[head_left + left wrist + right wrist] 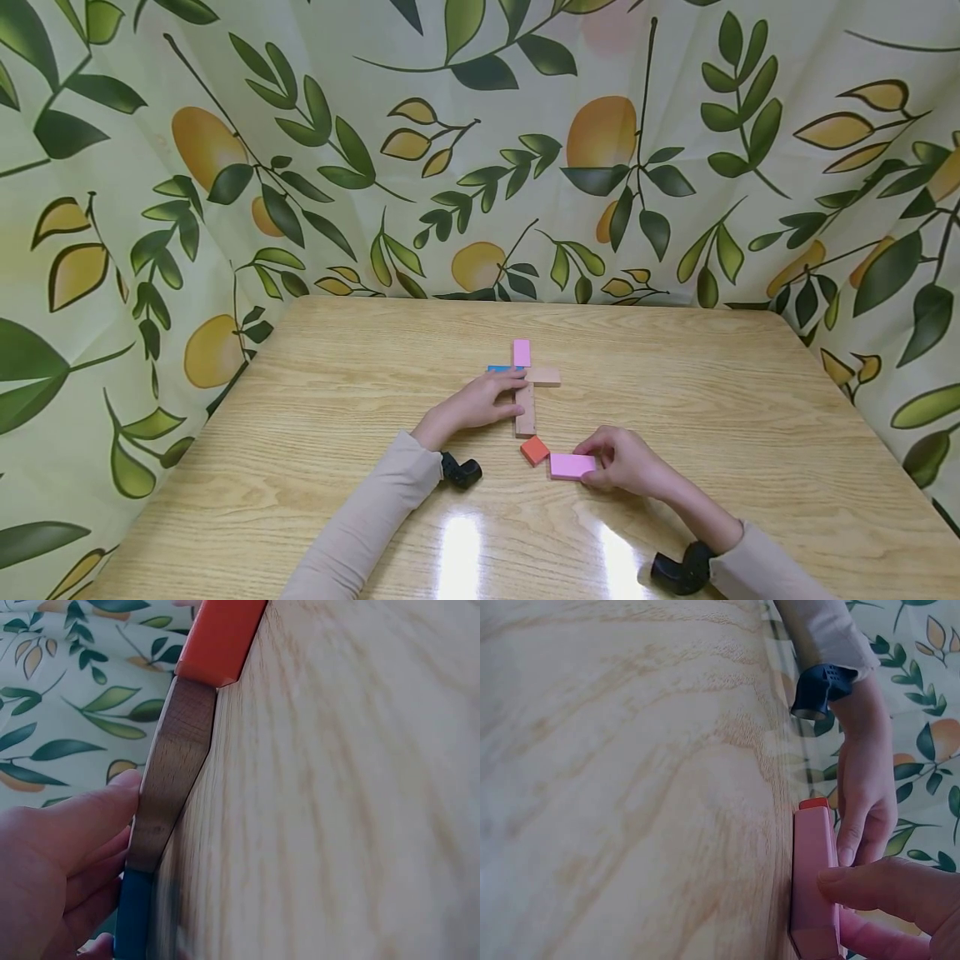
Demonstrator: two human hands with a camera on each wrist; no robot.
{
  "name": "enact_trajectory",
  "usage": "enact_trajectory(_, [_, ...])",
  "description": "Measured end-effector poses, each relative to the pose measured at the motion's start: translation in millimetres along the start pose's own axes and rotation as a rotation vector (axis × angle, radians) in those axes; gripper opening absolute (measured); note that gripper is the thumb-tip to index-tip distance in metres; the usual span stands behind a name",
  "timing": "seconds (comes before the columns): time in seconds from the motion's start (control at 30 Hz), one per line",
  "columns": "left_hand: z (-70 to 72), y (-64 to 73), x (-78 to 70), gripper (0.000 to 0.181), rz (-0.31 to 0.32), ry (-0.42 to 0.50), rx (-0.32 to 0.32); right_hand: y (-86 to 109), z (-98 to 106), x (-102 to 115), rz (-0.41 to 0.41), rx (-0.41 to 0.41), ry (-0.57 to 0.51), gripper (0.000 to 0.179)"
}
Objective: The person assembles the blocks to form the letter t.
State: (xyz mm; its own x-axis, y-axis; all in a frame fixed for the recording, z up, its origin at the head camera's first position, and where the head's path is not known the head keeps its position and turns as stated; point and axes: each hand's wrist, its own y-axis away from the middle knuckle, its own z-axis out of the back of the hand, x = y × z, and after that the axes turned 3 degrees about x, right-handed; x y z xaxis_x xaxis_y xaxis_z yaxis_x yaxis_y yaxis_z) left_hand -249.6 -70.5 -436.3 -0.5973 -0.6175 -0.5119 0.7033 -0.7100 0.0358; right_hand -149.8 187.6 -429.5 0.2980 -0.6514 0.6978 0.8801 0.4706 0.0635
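Flat blocks lie joined in a figure on the table. A pink block point(521, 352) is at the far end, above a blue block point(497, 368) on the left and a plain wooden block point(546, 377) on the right. Another wooden block point(527, 417) runs toward me, with an orange-red block point(535, 451) turned cornerwise at its near end. My left hand point(480, 402) rests over the figure, its thumb touching the long wooden block and its fingers by the blue one. Between thumb and fingers, my right hand point(628, 463) pinches a second pink block point(568, 467) beside the orange-red block.
The wood-grain table point(360, 358) spreads around the blocks. A leaf-and-fruit patterned cloth point(525, 108) hangs behind and at both sides. Black wrist cameras, one on the left wrist point(461, 472) and one on the right wrist point(678, 571), stick out near the table surface.
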Motion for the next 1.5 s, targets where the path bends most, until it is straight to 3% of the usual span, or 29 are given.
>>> enact_trajectory(1.5, [1.9, 2.1, -8.4, 0.05, -0.001, -0.084, -0.025, -0.1, 1.2, -0.4, -0.014, -0.001, -0.029, 0.034])
